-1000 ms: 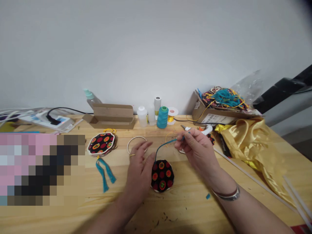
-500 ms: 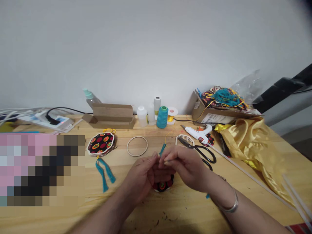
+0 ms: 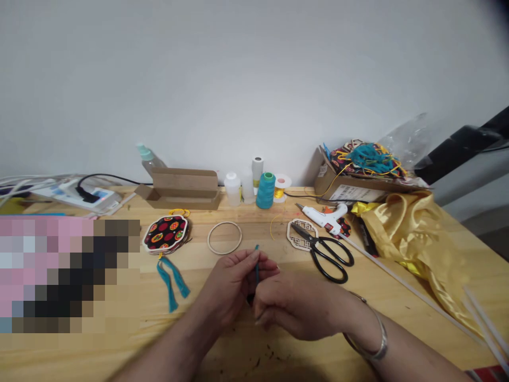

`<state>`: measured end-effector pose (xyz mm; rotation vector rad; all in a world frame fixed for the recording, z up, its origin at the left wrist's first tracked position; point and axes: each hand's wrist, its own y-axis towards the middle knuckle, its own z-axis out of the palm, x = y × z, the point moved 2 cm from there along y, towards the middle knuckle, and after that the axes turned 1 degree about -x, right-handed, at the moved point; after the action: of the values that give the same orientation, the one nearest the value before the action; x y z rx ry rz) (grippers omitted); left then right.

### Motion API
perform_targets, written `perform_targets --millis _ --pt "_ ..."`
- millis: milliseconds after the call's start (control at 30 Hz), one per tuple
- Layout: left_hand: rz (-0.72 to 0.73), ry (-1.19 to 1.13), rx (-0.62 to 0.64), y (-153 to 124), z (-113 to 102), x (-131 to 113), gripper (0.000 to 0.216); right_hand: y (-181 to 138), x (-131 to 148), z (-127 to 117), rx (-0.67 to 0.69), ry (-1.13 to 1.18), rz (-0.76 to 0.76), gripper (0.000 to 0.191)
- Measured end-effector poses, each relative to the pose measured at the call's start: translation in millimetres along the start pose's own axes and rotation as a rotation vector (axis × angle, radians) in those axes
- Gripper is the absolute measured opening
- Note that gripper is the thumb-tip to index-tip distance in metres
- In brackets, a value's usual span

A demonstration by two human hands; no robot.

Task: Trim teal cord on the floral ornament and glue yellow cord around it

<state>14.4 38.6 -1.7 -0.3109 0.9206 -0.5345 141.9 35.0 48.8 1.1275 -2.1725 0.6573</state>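
My left hand is closed over the middle of the table, pinching a small teal tassel between thumb and fingers. The tassel's upper end sticks up past the thumb. Close against it on the right, my right hand has its fingers pinched together, and what they hold is hidden. A sliver of a dark patterned piece shows beneath the hands. To the left lies a stack of black-and-red patterned ornaments with teal tassels. A thin wooden ring rests behind my left hand.
Black-handled scissors lie across a wooden lattice frame. Behind them is a white glue gun. A teal thread cone stands by bottles. Gold cloth and a full carton occupy the right.
My right hand has moved down and toward me, its back now turned up. The teal tassel stands more upright in my left hand, and the patterned piece is more covered.
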Motion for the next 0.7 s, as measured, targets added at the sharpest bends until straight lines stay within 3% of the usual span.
perform_targets --millis 200,433,600,700 --pt "-0.051 -0.031 -0.03 -0.9 2.3 -2.2 0.01 2.1 1.9 9.0 0.186 -0.03 0.026 0.014" --pt "-0.01 0.008 0.031 -0.3 0.5 1.6 0.016 5.9 1.2 19.6 0.252 -0.048 -0.047 0.016" --pt "0.001 0.027 0.027 1.0 -0.8 3.4 0.019 3.2 -6.8 19.1 0.164 0.163 -0.106 0.013" --pt "0.047 0.08 -0.013 0.7 -0.5 1.6 0.02 3.2 -18.9 8.6 -0.032 0.433 0.114 0.026"
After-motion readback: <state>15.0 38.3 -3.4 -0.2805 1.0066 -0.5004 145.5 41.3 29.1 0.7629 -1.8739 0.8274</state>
